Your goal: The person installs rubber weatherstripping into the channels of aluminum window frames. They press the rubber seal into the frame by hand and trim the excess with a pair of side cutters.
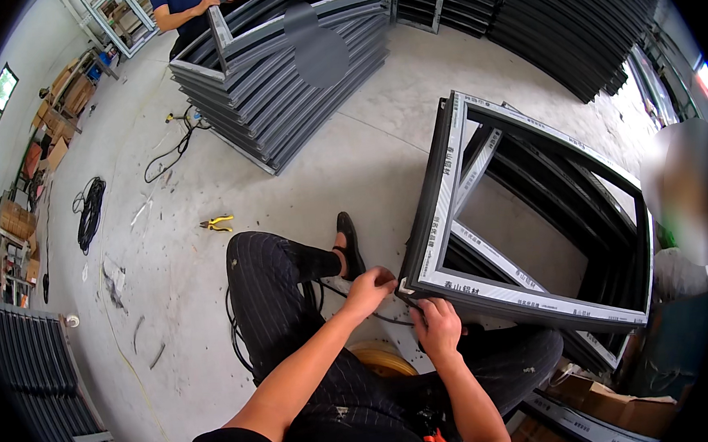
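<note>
A dark window frame (532,297), its face covered with white printed film, lies tilted on top of other frames to my right. My left hand (373,291) is just left of its near-left corner, fingertips pinched together; anything between them is too small to make out. Below the same corner, my right hand (438,328) has its fingers bent against the frame's lower edge. The undersides of the fingers on both hands are hidden. Under the top frame, more film-covered frame bars (498,256) cross at angles.
A tall stack of dark frames (272,103) stands ahead, with another person (183,9) behind it. Yellow-handled pliers (217,224) and a coiled black cable (91,215) lie on the floor. Dark profiles (578,25) line the far right. Cardboard boxes (617,404) sit at lower right.
</note>
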